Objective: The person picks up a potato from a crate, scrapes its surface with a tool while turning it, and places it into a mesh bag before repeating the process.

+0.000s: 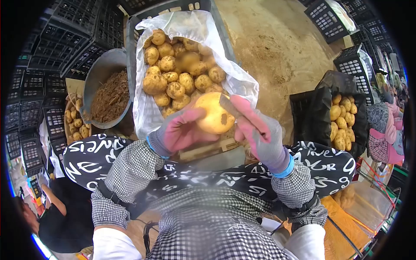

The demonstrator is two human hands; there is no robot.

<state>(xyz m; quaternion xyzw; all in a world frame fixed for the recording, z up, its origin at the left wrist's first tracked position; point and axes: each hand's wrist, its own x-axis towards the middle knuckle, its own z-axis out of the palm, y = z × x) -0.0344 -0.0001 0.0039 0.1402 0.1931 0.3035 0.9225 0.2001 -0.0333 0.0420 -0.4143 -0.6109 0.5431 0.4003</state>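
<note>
My left hand [187, 130], in a pink and grey glove, is wrapped round the left and lower side of a large yellow potato [212, 113] with brown patches. On the potato's right side is my right hand [255, 128], gloved the same way, its fingers closed at a dark flat piece [226, 104] that lies against the skin. What this piece is cannot be made out clearly. Just beyond both hands, a crate lined with a white sheet [240, 80] holds a heap of soil-marked potatoes [175, 90].
A grey tub [89, 93] of brown debris stands left of the crate, beside a box of potatoes [79, 125]. To the right is a black-lined crate [318, 108] with potatoes. Stacked black crates [65, 26] line the left. People are at both sides.
</note>
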